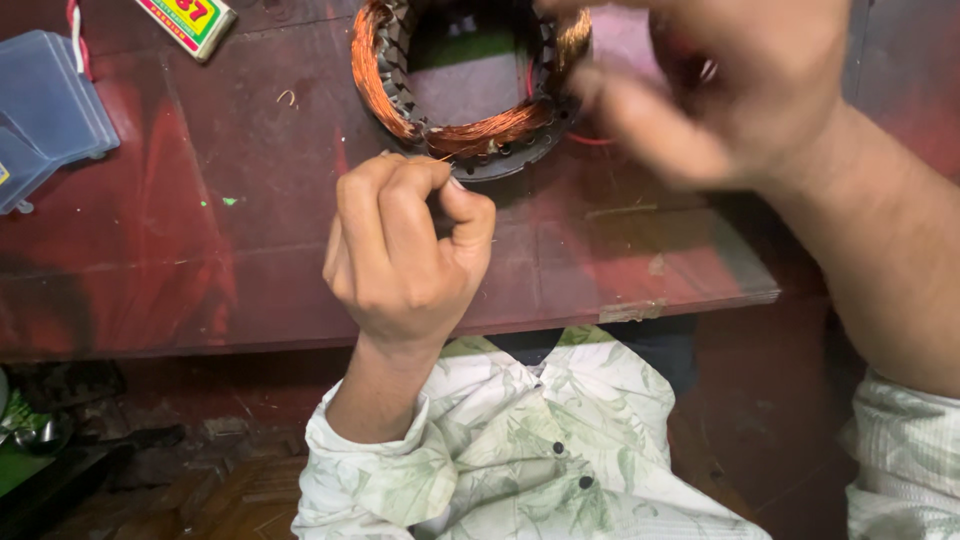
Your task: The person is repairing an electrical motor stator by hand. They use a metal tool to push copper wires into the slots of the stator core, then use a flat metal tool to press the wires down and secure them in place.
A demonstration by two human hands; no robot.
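1. Dark red worktop (230, 260), worn and scratched, fills the upper two thirds of the frame; its front edge runs across the middle, with a dim floor below at lower left.
2. Stator ring (465, 85) lies flat on the worktop at upper centre. Copper winding (490, 128) wraps its left side and near arc; dark slotted steel shows along the lower rim.
3. Left hand (400, 250) sits at centre frame, just below the ring's near edge. Fingers are curled into a loose fist, thumb and forefinger pinched together at the top. A thin copper wire end (442, 156) shows at the pinch, close to the ring's rim. Whether the wire is firmly gripped cannot be told for certain.
4. Right hand (740, 90) is at upper right, over the ring's right side, heavily blurred. Fingers bend toward the winding; whether they grasp anything cannot be told.
5. Red wire (590, 140) loops out from the ring's lower right edge, beneath the right hand.
6. Translucent blue plastic box (45, 110) rests at upper left, well apart from the ring.
7. Small printed carton (190, 20), red, yellow and green, lies at the top edge, between box and ring.
8. Pale leaf-patterned shirt (520, 450) occupies the lower centre, cuffs at both wrists.
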